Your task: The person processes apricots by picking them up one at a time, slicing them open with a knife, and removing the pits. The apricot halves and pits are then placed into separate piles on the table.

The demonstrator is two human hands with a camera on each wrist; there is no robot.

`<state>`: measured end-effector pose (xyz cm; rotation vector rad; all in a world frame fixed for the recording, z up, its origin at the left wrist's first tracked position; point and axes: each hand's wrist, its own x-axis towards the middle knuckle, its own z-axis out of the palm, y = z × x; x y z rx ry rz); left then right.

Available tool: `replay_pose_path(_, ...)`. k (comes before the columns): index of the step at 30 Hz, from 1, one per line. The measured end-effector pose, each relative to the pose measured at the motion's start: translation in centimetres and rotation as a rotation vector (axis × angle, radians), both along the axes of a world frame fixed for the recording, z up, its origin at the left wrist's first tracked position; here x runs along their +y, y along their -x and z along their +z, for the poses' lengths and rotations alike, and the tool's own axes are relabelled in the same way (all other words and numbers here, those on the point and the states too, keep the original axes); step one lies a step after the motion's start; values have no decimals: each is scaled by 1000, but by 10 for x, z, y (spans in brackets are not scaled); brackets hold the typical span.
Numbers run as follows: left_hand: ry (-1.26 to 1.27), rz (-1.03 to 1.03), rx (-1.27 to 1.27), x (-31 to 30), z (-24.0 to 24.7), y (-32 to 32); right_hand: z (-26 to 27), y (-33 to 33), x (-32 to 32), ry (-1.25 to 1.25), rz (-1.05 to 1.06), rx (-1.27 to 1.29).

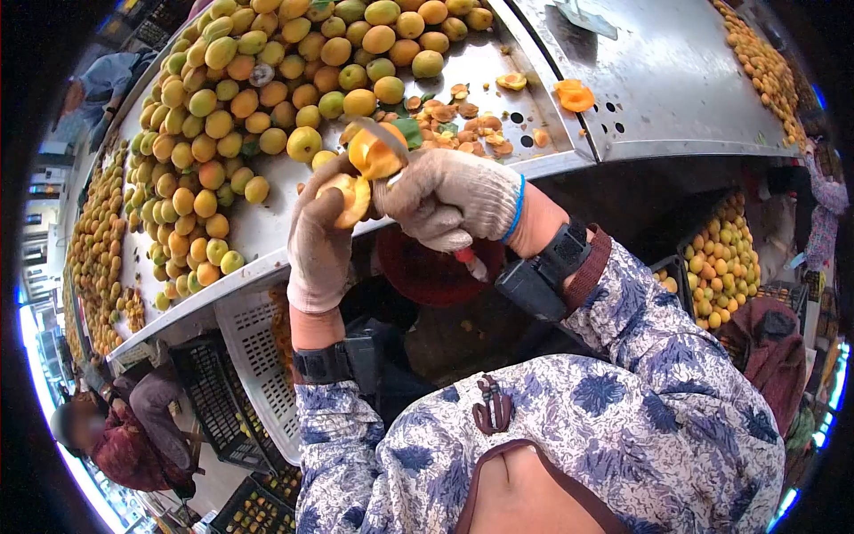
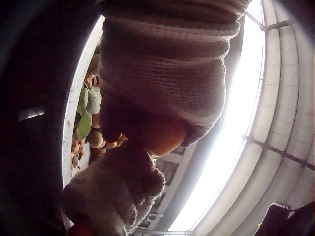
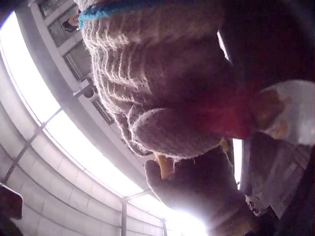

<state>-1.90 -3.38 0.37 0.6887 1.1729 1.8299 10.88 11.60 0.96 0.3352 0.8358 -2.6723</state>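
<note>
Holds opened fruit (image 1: 356,200) and knife (image 1: 391,138) together near table rim (image 1: 551,164).
Keeps fruit in curled fingers of left hand (image 1: 318,236), likely to steady exposed flesh; grips red-and-white handle (image 1: 465,255) in tightly closed right hand (image 1: 458,191), likely to control blade. Sits beside piled fruit (image 1: 209,125) at 10 o'clock, scraps (image 1: 463,129) at 2 o'clock. Cannot tell if 1 fruit or 2; cannot make out left fingertips or full blade, lost behind gloves and in wrist-view shadow.

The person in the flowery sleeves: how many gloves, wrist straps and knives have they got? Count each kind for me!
Gloves: 2 (left glove, right glove)
Wrist straps: 2 (left strap, right strap)
Knife: 1
Total: 5
</note>
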Motion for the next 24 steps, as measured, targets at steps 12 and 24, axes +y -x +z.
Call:
replay_pose_path(12, 298, 133, 160, 9, 2, 0, 15, 7, -27, -267, -389, -256)
replay_pose_path(24, 279, 183, 156, 5, -8, 10, 16, 8, -28, -350, -499, -172)
